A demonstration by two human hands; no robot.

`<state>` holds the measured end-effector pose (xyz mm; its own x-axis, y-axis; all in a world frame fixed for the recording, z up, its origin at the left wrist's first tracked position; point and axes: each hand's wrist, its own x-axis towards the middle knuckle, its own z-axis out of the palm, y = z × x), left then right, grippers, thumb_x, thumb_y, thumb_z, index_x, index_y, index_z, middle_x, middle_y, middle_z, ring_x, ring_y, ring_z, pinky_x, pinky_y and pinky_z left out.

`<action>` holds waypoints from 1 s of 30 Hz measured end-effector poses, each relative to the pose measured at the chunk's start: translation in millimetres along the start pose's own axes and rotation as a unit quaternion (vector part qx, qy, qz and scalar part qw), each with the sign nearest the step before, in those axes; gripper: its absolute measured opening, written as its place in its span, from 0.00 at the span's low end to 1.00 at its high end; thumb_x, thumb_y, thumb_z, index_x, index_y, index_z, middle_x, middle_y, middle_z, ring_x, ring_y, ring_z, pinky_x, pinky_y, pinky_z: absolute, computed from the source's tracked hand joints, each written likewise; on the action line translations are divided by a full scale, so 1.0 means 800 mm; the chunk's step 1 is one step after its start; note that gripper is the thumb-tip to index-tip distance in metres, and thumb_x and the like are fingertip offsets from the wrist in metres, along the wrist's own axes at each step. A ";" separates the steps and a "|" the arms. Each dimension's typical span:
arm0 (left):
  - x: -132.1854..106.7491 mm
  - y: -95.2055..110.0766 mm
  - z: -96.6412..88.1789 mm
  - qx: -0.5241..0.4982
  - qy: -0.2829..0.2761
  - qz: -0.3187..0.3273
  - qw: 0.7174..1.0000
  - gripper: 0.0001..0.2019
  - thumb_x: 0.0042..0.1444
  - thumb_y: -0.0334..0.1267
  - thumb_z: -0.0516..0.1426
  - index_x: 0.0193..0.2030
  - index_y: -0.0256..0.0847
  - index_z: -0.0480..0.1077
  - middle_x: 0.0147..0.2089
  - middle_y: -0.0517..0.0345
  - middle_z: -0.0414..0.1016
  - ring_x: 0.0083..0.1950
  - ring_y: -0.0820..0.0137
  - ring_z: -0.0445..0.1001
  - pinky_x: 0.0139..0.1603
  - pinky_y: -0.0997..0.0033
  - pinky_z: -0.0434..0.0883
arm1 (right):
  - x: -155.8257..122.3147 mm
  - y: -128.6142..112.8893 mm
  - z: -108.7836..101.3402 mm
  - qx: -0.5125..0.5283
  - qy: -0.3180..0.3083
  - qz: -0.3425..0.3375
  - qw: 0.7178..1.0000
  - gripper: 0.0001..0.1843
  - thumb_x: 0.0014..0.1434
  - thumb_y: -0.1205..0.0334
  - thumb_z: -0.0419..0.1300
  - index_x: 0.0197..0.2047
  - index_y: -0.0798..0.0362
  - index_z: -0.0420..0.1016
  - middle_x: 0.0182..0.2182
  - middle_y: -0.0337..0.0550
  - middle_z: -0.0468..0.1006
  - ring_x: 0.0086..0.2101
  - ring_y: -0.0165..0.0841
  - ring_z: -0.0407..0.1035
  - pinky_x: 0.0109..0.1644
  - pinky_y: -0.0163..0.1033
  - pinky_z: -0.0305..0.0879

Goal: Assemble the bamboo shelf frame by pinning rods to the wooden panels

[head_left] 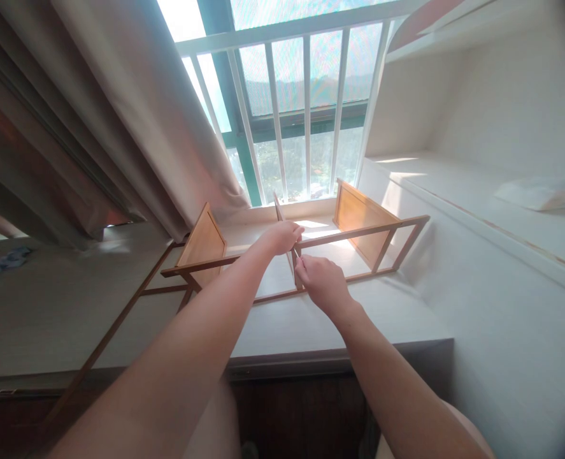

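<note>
A wooden shelf frame (349, 234) lies on its side on a white ledge, with several wooden shelf panels set between its rails. My left hand (282, 238) is closed at the frame's long upper rail, right where the middle shelf panel (279, 207) meets it. Just below and to the right, my right hand (324, 280) is closed on a thin, pale rod-like tool (297, 253), whose tip points at the same joint. Most of the tool is hidden in the fist, so its exact kind does not show.
Beyond the ledge (263, 331) stand white window bars (307, 115). A grey-beige curtain (134, 108) hangs at left. On the right, a white wall shelf (478, 191) holds a pale package (544, 193). A long wooden leg (105, 344) reaches past the ledge's front edge.
</note>
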<state>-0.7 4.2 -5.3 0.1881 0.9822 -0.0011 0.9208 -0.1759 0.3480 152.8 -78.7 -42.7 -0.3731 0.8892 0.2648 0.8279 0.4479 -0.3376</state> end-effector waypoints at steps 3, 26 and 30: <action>0.000 -0.001 0.000 0.002 0.003 0.003 1.000 0.19 0.67 0.51 0.52 0.38 0.36 0.72 0.34 0.58 0.74 0.35 0.71 0.73 0.43 0.64 0.73 | 0.000 0.000 -0.002 -0.003 -0.004 0.003 1.000 0.21 0.71 0.58 0.43 0.33 0.51 0.72 0.30 0.42 0.79 0.28 0.33 0.68 0.30 0.39 0.42; 0.003 0.000 0.000 0.034 -0.010 0.002 0.999 0.16 0.66 0.48 0.54 0.43 0.35 0.73 0.40 0.55 0.76 0.41 0.69 0.75 0.46 0.61 0.75 | 0.003 -0.030 -0.017 -0.016 -0.027 0.066 0.997 0.21 0.71 0.59 0.43 0.40 0.53 0.76 0.31 0.52 0.80 0.33 0.45 0.77 0.35 0.42 0.63; 0.003 -0.001 0.002 0.038 -0.006 0.000 0.999 0.15 0.66 0.47 0.54 0.44 0.36 0.73 0.42 0.54 0.76 0.42 0.69 0.75 0.47 0.60 0.75 | 0.003 -0.032 -0.011 0.005 -0.028 0.070 0.997 0.22 0.71 0.58 0.42 0.42 0.53 0.76 0.32 0.52 0.80 0.33 0.44 0.77 0.35 0.41 0.63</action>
<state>-0.1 6.5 -6.9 0.1920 0.9813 -0.0128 0.9438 -0.1811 0.2764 134.7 -88.8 -25.2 -0.2770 0.9469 0.1633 0.8693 0.3194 -0.3772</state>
